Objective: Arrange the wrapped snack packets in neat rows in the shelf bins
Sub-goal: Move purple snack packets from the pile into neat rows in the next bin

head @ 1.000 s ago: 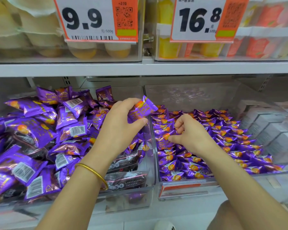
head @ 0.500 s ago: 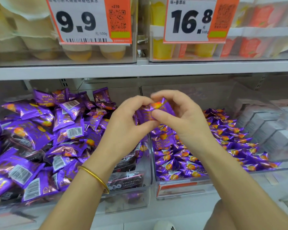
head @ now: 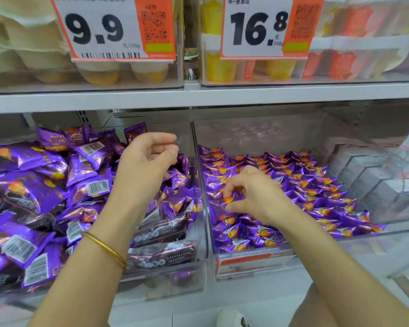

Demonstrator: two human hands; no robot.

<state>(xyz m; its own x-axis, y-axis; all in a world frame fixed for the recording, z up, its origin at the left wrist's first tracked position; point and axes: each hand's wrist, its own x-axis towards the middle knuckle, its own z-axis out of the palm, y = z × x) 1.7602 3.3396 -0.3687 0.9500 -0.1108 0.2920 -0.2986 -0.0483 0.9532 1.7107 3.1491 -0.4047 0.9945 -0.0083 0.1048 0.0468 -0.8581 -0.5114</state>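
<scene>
Two clear shelf bins stand side by side. The left bin [head: 200, 267] holds a loose heap of larger purple packets [head: 85, 185] and a few dark ones. The right bin [head: 250, 270] holds small purple packets with orange prints [head: 305, 185] lying in rows. My left hand [head: 147, 166] hovers over the left bin, fingers apart and holding nothing. My right hand [head: 253, 197] is down in the right bin's left side, fingertips pinched on a small purple packet [head: 230, 199] that rests among the others.
A grey shelf board [head: 203, 95] runs overhead with two orange-and-white price tags [head: 113, 29] hanging from the upper bins. White boxes [head: 373, 175] fill the bin further right. A gold bangle [head: 106, 249] is on my left wrist.
My left hand held a small purple packet, passed it to my right hand in mid-air and let go. My right hand carried it down into the right bin.
</scene>
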